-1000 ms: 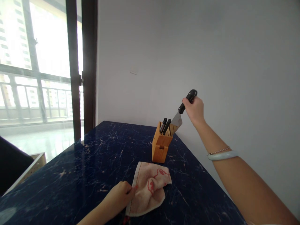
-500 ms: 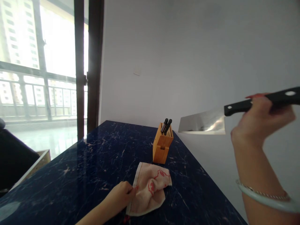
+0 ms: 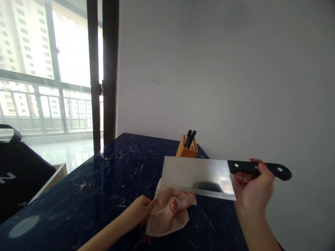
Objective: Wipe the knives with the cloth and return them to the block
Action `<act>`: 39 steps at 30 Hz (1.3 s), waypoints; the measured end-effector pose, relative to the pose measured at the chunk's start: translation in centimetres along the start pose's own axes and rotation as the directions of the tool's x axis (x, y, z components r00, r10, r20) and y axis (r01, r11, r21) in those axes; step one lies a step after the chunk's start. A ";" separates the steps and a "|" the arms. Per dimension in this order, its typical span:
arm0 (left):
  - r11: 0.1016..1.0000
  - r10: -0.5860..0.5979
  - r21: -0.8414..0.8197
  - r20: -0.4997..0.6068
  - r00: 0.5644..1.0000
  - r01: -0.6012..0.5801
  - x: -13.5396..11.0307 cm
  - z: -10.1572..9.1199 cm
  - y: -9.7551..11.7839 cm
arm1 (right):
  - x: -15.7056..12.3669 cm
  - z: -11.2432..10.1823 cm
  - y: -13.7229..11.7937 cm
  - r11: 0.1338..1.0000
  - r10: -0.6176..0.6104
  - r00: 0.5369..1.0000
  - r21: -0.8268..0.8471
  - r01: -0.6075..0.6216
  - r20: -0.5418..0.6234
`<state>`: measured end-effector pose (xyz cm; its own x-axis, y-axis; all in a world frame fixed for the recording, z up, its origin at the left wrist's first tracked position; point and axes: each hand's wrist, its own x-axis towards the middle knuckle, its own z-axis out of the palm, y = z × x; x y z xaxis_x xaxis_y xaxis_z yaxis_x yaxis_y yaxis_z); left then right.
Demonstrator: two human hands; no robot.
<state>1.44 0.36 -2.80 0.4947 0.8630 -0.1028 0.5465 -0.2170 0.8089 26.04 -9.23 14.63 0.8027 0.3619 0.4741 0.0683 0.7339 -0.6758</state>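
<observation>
My right hand grips the black handle of a steel cleaver. The broad blade points left and hovers over a crumpled pink-and-red cloth on the dark blue marble table. My left hand rests on the table with its fingers pinching the cloth's left edge. Behind the blade stands a wooden knife block with two black-handled knives in it, its lower half hidden by the cleaver.
A grey wall runs along the table's far and right sides. A dark-framed window and balcony lie to the left. A black bag and a pale box edge sit beyond the table's left edge.
My right hand pulled the cleaver out of the block, swung it right, then lowered it over the cloth. My left hand stayed on the cloth.
</observation>
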 end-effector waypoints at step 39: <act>0.562 0.119 -0.815 -0.087 0.989 -0.140 -1.6 -2.8 2.5 | -10.2 -1.5 10.2 0.647 0.187 0.253 -0.313 0.695 0.949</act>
<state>0.14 -0.27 0.95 0.4953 0.8676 0.0451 -0.3123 0.1294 0.9411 19.45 -6.31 2.04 -0.3465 0.7744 0.5294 0.7874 0.5468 -0.2845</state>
